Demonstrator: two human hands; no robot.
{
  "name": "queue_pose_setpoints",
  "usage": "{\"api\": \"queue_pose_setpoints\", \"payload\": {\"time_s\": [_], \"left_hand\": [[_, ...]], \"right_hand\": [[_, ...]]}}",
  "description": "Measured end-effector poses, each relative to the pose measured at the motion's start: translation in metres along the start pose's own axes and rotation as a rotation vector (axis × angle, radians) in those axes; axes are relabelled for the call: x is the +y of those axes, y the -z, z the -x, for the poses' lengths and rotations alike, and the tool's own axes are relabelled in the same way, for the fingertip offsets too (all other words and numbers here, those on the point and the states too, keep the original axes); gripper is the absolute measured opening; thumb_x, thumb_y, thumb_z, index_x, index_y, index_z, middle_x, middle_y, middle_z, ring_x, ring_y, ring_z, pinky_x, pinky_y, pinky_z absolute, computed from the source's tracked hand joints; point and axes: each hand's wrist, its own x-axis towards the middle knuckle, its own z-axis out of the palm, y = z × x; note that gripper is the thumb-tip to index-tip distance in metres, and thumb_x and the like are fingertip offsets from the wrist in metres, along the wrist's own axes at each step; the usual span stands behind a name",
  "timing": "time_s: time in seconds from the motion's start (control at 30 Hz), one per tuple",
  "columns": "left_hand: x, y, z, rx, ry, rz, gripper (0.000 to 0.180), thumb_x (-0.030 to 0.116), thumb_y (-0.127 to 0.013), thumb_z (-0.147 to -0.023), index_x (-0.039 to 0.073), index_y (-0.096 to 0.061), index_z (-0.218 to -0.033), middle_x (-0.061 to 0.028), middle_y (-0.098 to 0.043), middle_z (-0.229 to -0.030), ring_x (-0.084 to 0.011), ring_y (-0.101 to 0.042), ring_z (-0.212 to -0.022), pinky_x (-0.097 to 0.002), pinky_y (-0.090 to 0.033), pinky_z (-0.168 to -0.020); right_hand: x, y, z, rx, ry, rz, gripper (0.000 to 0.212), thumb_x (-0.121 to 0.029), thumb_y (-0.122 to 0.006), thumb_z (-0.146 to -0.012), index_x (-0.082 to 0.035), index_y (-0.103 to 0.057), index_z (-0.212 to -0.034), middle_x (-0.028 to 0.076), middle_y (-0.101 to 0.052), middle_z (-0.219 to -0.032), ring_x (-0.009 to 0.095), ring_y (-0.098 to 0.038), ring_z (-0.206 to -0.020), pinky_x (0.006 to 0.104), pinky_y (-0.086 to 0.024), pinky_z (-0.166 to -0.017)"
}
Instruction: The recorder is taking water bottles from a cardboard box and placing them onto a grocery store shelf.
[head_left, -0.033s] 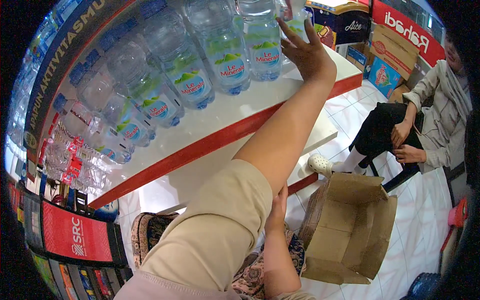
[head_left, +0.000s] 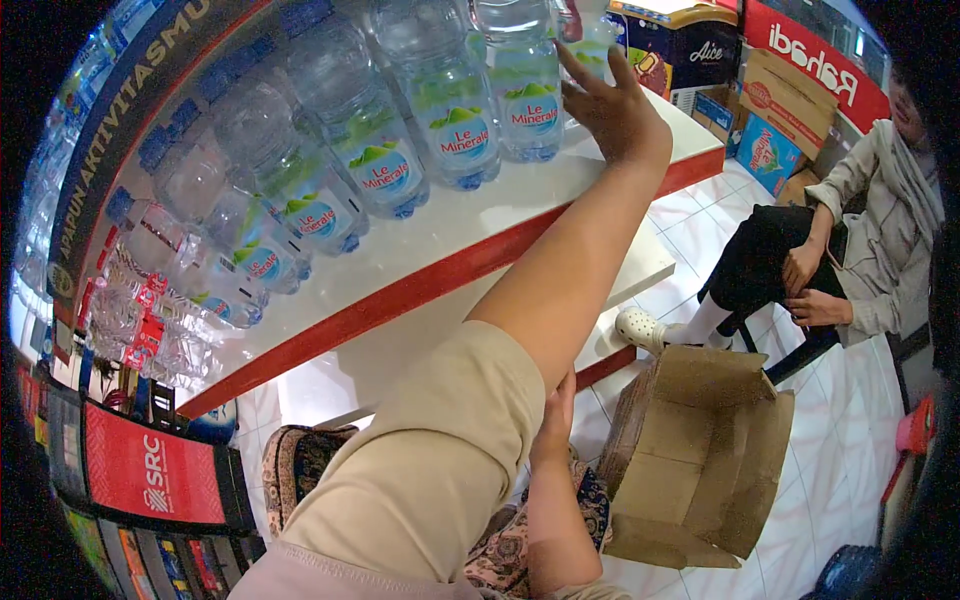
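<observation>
My left hand [head_left: 622, 112] reaches up to the right end of a row of clear water bottles with green and blue labels. Its fingers are spread apart, in front of a bottle [head_left: 594, 45] that they partly hide. Whether the fingertips touch it I cannot tell. Beside the hand stands another upright bottle [head_left: 528, 105], with a similar bottle [head_left: 458, 130] to its left. My right hand [head_left: 558, 425] is low, just under my left elbow, its visible fingers stretched upward and partly hidden behind the arm. Nothing shows in it.
The bottles stand on a white shelf [head_left: 440, 225] with a red edge. An open cardboard box [head_left: 690, 450] lies on the tiled floor at lower right. A seated person [head_left: 870, 230] is beyond it. Stacked cartons [head_left: 785, 110] stand at far right, and a red-and-black rack [head_left: 150, 465] at lower left.
</observation>
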Motion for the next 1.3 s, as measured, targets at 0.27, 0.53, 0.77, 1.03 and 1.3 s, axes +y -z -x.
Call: {"api": "queue_pose_setpoints", "payload": {"time_s": [0.27, 0.53, 0.77, 1.03, 1.3], "left_hand": [[0.002, 0.005, -0.006, -0.374, 0.314, 0.106, 0.076, 0.001, -0.06, -0.062, 0.028, -0.035, -0.128, -0.0264, 0.003, -0.142, -0.0517, -0.014, -0.126, -0.0489, -0.022, -0.104], [-0.004, -0.007, -0.016, -0.516, 0.374, -0.031, 0.096, 0.009, -0.064, -0.064, 0.041, -0.012, -0.139, -0.0194, 0.01, -0.144, -0.0448, -0.006, -0.131, -0.0488, -0.014, -0.106], [-0.006, -0.016, -0.023, -0.534, 0.516, -0.029, 0.093, 0.009, -0.062, -0.066, 0.051, -0.015, -0.135, -0.013, 0.017, -0.146, -0.0395, -0.004, -0.134, -0.0476, -0.01, -0.107], [-0.008, -0.023, -0.026, -0.558, 0.594, -0.151, 0.092, 0.005, -0.057, -0.078, 0.057, -0.005, -0.132, -0.0073, 0.013, -0.147, -0.0356, -0.006, -0.135, -0.053, -0.017, -0.104], [-0.004, -0.016, -0.023, -0.581, 0.593, -0.13, 0.093, 0.009, -0.063, -0.073, 0.053, -0.009, -0.134, -0.0079, 0.01, -0.147, -0.035, -0.001, -0.135, -0.0525, -0.018, -0.104]], "right_hand": [[-0.002, -0.01, 0.005, 0.064, -0.075, -0.162, 0.065, -0.039, -0.05, -0.085, -0.005, -0.027, -0.135, 0.01, -0.039, -0.133, 0.024, -0.042, -0.119, 0.036, -0.035, -0.099], [-0.022, -0.015, 0.002, -0.02, 0.014, 0.019, 0.073, -0.035, -0.053, -0.082, -0.001, -0.021, -0.138, 0.014, -0.025, -0.142, 0.027, -0.023, -0.132, 0.0424, -0.019, -0.106], [-0.017, -0.014, 0.002, -0.013, 0.016, 0.008, 0.073, -0.031, -0.054, -0.081, -0.002, -0.02, -0.139, 0.014, -0.024, -0.143, 0.027, -0.023, -0.132, 0.0415, -0.019, -0.106], [-0.022, -0.016, 0.004, -0.034, -0.016, -0.071, 0.074, -0.031, -0.055, -0.081, -0.002, -0.019, -0.139, 0.014, -0.023, -0.143, 0.027, -0.022, -0.132, 0.0406, -0.018, -0.107], [-0.019, -0.016, 0.003, -0.035, -0.013, -0.034, 0.071, -0.028, -0.053, -0.082, 0.0, -0.02, -0.138, 0.015, -0.024, -0.142, 0.027, -0.022, -0.132, 0.0395, -0.017, -0.108]]}}
